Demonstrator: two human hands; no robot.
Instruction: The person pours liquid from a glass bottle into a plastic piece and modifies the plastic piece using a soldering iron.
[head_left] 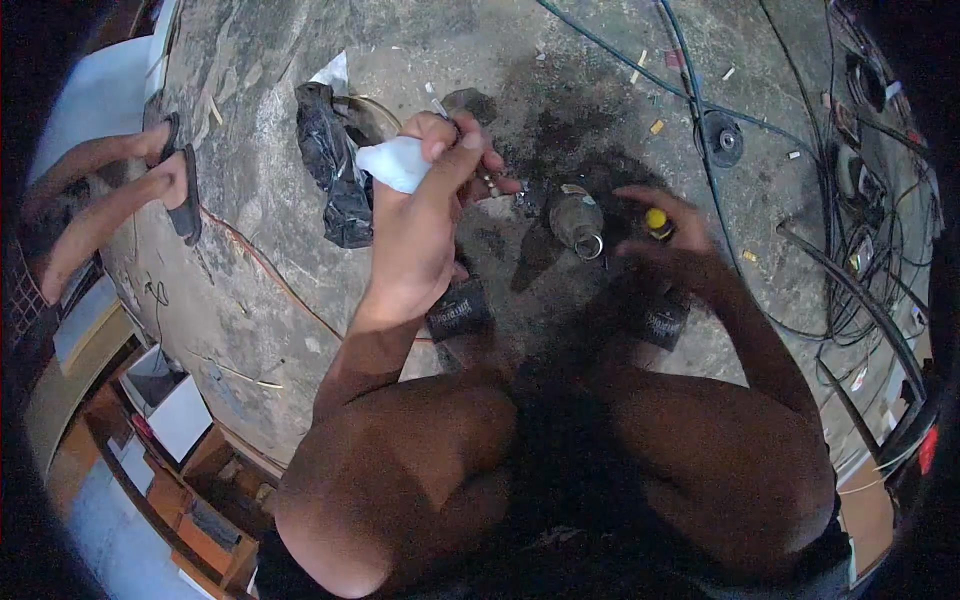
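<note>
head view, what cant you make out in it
All in the head view:
White piece: partly hidden by the left hand, so its full shape is unclear.
Yellow-tipped item: its far end is lost in shadow by the right hand.
Strap lettering: too small and blurred to read surely.
Other person's legs: cut off by the dark left edge.

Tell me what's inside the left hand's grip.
In the left hand, a white wad bulges out on the picture's left side, and a slender piece pokes out at the far side. The hand covers the rest, so I can't tell how far either continues.
</note>
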